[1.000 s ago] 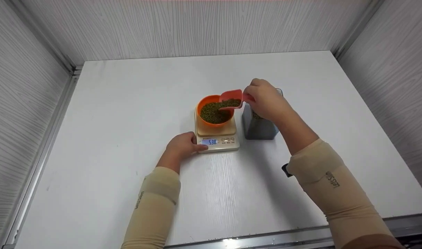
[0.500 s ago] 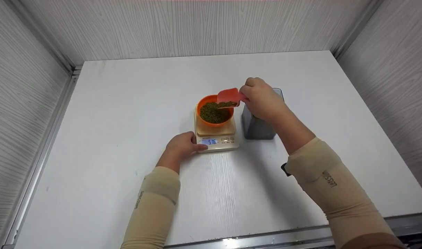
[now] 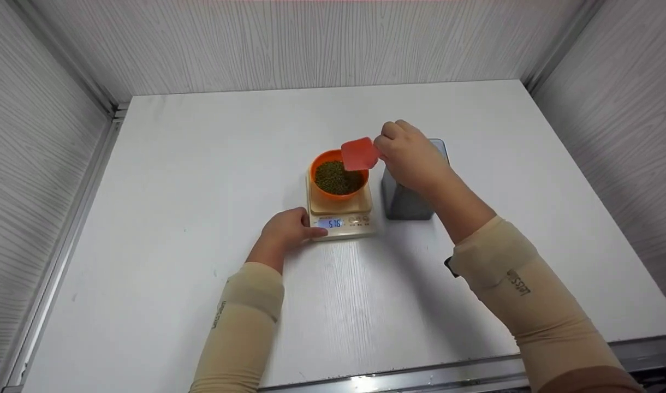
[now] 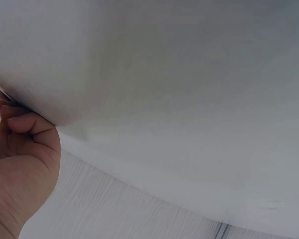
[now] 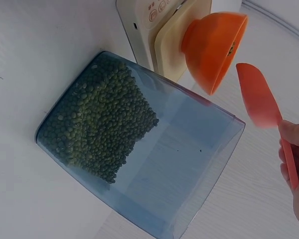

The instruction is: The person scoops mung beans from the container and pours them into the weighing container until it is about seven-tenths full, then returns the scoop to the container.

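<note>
My right hand grips the handle of a red plastic scoop, held tilted over the right side of an orange bowl. Small green mung beans lie in the bowl. Beneath it is a cream kitchen scale, its lit display reading about 576. At the scale's front left corner, my left hand holds the edge, thumb on top beside the display. The left wrist view shows that hand's curled fingers, with the scale mostly out of frame.
A clear bluish container stands right of the scale, under my right forearm; the right wrist view shows more mung beans inside. White table, with grained panels at the back and sides and a metal rail in front.
The scoop has tipped further and moved slightly left; beans seen in it earlier are out of sight. The display rose from 538 to about 576. My left hand stays put.
</note>
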`<state>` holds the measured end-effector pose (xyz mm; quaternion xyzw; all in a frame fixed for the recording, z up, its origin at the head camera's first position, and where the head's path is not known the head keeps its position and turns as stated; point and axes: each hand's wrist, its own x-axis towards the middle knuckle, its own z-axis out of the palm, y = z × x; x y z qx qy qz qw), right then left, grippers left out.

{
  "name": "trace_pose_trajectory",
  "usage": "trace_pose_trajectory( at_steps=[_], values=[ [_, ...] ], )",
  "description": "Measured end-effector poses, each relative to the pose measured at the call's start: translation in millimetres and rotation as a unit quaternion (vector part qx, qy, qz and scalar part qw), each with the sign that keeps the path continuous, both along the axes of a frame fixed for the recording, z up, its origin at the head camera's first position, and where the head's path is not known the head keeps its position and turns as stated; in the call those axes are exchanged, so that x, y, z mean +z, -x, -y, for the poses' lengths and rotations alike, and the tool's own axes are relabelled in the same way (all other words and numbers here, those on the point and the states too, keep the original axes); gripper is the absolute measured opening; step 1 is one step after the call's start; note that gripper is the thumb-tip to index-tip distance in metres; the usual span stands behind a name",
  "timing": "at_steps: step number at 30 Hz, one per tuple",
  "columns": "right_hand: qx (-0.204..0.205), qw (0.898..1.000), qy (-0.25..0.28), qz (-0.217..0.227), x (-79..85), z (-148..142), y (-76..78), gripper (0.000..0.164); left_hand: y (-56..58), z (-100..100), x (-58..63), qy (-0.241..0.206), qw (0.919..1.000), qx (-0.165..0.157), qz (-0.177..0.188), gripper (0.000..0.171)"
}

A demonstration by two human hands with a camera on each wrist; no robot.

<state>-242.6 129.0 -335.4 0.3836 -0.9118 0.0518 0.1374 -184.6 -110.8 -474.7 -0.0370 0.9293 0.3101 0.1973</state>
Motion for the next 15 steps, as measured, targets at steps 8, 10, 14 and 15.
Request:
trace_pose_trajectory(
  at_steps=[8, 10, 14, 15],
  values=[
    [-0.018, 1.000, 0.018, -0.006, 0.4, -5.8, 3.0, 0.009, -1.4, -1.3, 2.3, 0.001, 1.0000, -0.001, -0.002, 0.044],
    [-0.029, 0.999, 0.027, -0.003, 1.8, -8.7, 3.5, 0.010, -1.7, -1.4, 2.5, 0.002, 1.0000, -0.002, -0.004, 0.044],
    [-0.065, 0.997, 0.031, 0.018, 7.4, -15.0, 3.5, 0.013, -1.8, -1.3, 2.3, 0.003, 1.0000, -0.003, -0.003, 0.044],
    [-0.073, 0.996, 0.036, 0.023, 9.3, -17.2, 3.5, 0.013, -1.7, -1.3, 2.1, 0.003, 1.0000, -0.004, -0.004, 0.044]
  ],
)
